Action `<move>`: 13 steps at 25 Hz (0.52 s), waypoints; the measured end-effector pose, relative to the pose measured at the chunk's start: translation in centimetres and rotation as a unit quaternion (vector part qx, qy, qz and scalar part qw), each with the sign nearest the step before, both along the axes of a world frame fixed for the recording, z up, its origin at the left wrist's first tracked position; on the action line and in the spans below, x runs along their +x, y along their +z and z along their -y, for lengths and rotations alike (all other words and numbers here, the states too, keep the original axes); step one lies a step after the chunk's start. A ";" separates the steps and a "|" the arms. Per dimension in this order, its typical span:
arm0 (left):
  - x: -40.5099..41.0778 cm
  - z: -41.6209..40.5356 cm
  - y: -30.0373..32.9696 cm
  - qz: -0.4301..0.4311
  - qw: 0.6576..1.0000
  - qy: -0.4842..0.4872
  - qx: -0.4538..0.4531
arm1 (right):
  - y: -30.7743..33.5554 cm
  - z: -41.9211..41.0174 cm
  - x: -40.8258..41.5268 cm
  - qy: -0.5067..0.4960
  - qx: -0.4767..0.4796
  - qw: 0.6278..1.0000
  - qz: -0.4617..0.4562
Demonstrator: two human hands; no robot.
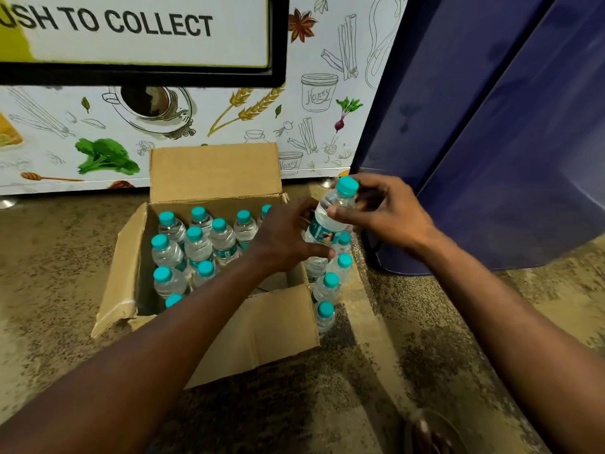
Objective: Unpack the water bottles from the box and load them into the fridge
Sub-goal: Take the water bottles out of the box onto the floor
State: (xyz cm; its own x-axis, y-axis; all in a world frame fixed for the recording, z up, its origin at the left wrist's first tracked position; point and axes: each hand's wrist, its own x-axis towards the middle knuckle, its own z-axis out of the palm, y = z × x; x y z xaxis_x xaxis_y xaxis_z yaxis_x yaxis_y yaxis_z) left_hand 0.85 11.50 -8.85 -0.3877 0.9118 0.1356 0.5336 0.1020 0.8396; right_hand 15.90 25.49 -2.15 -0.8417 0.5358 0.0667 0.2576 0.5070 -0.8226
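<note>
1. Reading "SH TO COLLECT", a sign [131, 27] hangs over a food-illustrated panel [314, 103] with jars lettered "Honey".
2. Teal-capped bottles [196, 244] stand in an open cardboard box [262, 329] on the floor.
3. Left hand [284, 237] and right hand [386, 211] both grasp one water bottle [330, 217], label unreadable, held above the box's right edge, beside a blue fridge [491, 158].

Sign [131, 27] on machine: "SH TO COLLECT", cut off at left. Drawn jar [318, 92]: "Honey".

bottles [196, 247] in box [262, 329], fridge [491, 142] right
</note>
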 end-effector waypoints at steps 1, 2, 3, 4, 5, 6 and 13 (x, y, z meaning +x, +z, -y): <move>0.1 -0.1 0.4 -0.003 1.000 -0.015 0.001 | 0.7 -0.5 0.6 0.012 -0.025 1.000 0.001; 0.0 0.0 0.7 0.000 1.000 -0.026 -0.007 | 1.4 -1.1 1.3 0.029 -0.042 0.999 0.004; -0.4 0.2 1.0 0.001 0.999 -0.027 -0.019 | 2.1 -1.7 2.1 0.054 -0.055 0.997 0.013; -0.9 0.5 1.0 -0.004 0.999 -0.017 -0.039 | 2.9 -2.2 2.9 0.082 -0.062 0.994 0.030; -1.7 0.9 0.8 -0.015 0.998 -0.004 -0.066 | 3.4 -2.5 3.5 0.107 -0.062 0.991 0.056; -2.5 1.4 0.3 -0.037 0.994 0.005 -0.106 | 3.6 -2.7 3.8 0.128 -0.049 0.986 0.090; -6.1 3.9 -2.4 -0.184 0.891 -0.009 -0.415 | -2.6 -2.2 3.7 0.180 0.142 0.926 0.299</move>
State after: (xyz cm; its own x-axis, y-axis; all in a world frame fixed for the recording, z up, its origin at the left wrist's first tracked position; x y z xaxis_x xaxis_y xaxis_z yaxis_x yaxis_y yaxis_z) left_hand -5.29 7.62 -11.25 -0.4398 0.7630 -0.4738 0.7653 0.5944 0.2469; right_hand 19.64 27.73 -4.75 -0.8946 0.2455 -0.3735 0.3961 0.8226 -0.4079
